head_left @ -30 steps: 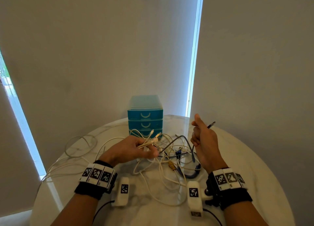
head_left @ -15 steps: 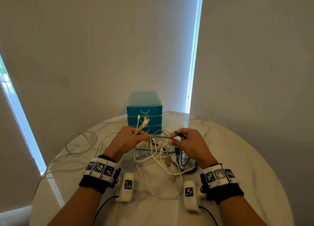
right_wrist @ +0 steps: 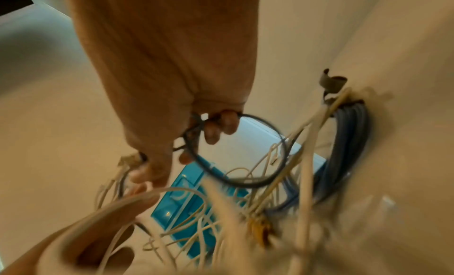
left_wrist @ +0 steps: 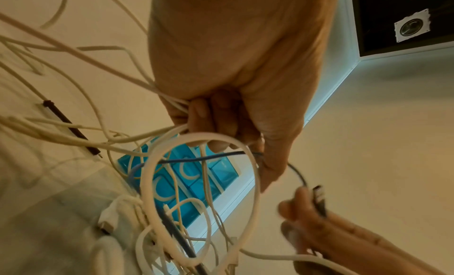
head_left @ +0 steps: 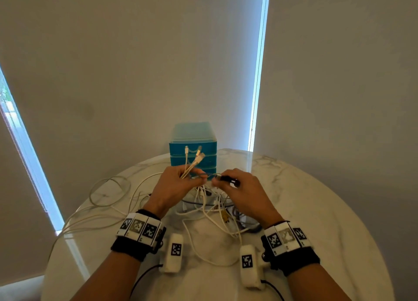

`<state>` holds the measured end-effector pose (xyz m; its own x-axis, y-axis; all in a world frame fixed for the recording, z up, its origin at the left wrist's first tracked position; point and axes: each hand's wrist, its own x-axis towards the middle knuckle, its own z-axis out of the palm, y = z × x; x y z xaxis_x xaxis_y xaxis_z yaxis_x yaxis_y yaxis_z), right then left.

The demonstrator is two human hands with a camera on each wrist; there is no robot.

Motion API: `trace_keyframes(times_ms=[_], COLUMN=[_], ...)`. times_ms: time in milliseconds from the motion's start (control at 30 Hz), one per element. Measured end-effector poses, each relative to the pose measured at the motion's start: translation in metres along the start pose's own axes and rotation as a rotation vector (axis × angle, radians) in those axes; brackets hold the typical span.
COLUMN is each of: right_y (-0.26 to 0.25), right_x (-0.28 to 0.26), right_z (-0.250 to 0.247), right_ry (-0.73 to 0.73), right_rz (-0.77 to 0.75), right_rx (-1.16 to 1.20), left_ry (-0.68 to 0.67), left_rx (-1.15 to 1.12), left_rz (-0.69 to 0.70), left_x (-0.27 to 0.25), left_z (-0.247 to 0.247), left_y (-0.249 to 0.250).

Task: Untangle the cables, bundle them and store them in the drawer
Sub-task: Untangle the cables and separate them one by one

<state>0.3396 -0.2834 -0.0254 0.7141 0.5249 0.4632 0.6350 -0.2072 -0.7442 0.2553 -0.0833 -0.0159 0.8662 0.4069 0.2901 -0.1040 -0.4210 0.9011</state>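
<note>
A tangle of white cables [head_left: 210, 212] with a dark blue cable [right_wrist: 349, 135] lies on the round marble table [head_left: 316, 221] in front of a teal drawer unit [head_left: 193, 150]. My left hand [head_left: 178, 185] is raised and grips several white cables [left_wrist: 172, 104], their plugs [head_left: 196, 153] sticking up before the drawers. My right hand [head_left: 237, 187] pinches the black plug end [head_left: 228, 179] of a thin dark cable [right_wrist: 245, 180], which loops across to the left hand's fingers [left_wrist: 221, 143]. The two hands almost touch.
A loose loop of white cable [head_left: 108, 192] lies at the table's left and trails over the left edge. The drawers of the teal unit look closed. Walls with bright window strips stand behind the table.
My right hand swung from the right in toward the left hand, carrying the dark plug. My left hand rose with the white cables, lifting their plugs in front of the drawers.
</note>
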Motion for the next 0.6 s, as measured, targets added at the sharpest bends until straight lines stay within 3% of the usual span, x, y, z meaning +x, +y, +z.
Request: trace_keyframes(times_ms=[233,433,467,533,600], right_y=[-0.021,0.025,0.025,0.012,-0.004], right_x=[0.003,0.005,0.004,0.002,0.0], right_z=[-0.026,-0.025,-0.026,-0.026,-0.022], right_ry=[0.261,0.465,0.506,0.601,0.547], right_rz=[0.071,0.536,0.526,0.334,0.144], right_rx=[0.902,0.16,0.041,-0.117,-0.116], left_ry=[0.133,0.179,0.19,0.209,0.226], left_rx=[-0.101,-0.127,-0.135,-0.159,-0.202], left_rz=[-0.132,-0.097,-0.101,-0.104,-0.107], left_x=[0.003,0.0,0.0,0.002,0.002], left_z=[-0.01,-0.012,-0.012,-0.009,-0.006], left_y=[-0.011,-0.002,-0.002,-0.003,-0.001])
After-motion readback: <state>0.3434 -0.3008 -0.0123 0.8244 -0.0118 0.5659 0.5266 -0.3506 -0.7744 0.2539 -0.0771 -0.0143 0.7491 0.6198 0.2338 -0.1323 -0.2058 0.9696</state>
